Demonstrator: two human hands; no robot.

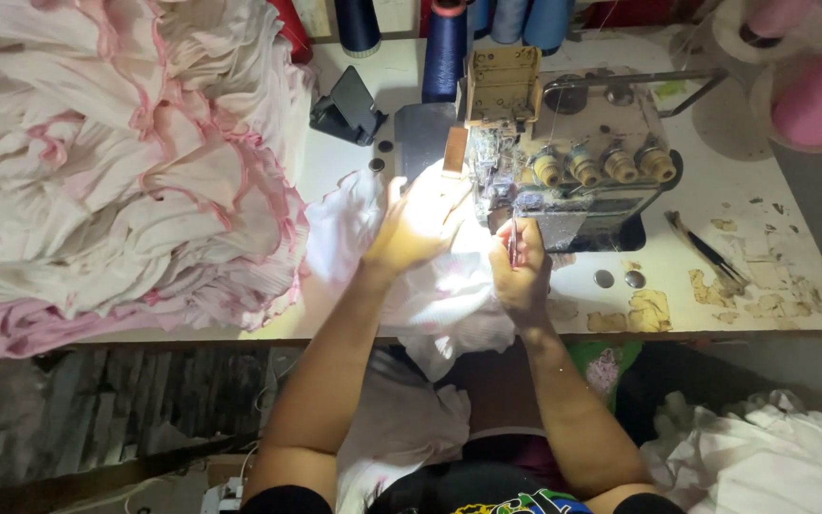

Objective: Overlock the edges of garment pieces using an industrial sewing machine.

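Note:
A worn overlock sewing machine (563, 157) stands on a white table (734, 286). A piece of white fabric (440, 286) lies under its lamp and hangs over the table's front edge. My left hand (416, 224) presses flat on the fabric just left of the needle area, brightly lit. My right hand (522, 262) pinches the fabric's edge right in front of the machine, fingers closed on the cloth.
A big pile of white and pink ruffled cloth (116, 162) fills the table's left side. Thread cones (444, 48) stand behind the machine; a dark phone stand (346, 107) sits at the back. Tweezers (706, 252) lie at right. More white fabric (763, 457) lies on the floor.

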